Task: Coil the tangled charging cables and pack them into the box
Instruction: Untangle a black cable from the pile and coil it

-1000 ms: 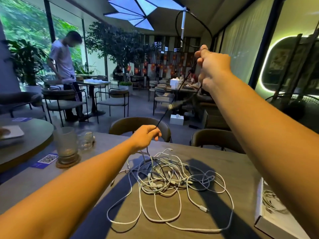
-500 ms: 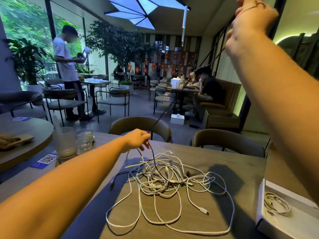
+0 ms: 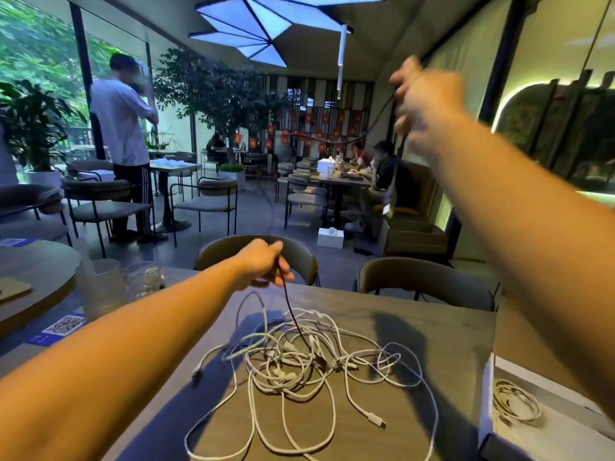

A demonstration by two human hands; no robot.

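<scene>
A tangle of white charging cables (image 3: pixel 299 367) lies on the grey table (image 3: pixel 432 334). A thin black cable (image 3: pixel 293 314) rises out of the tangle. My left hand (image 3: pixel 263 264) pinches it just above the pile. My right hand (image 3: pixel 422 104), blurred and raised high at the right, grips the same black cable, which loops and hangs down from it. A white box (image 3: pixel 492 427) sits at the table's right edge with one coiled white cable (image 3: pixel 515 400) inside.
Two glasses (image 3: pixel 109 287) stand at the table's left on a coaster beside a QR card (image 3: pixel 63 326). Two chairs (image 3: pixel 259 254) face the far side of the table. A person stands at the back left, and others sit at a table behind.
My right hand has come down and leftward from the top of the view, with slack black cable now hanging from it. My left hand stays pinching the cable above the pile.
</scene>
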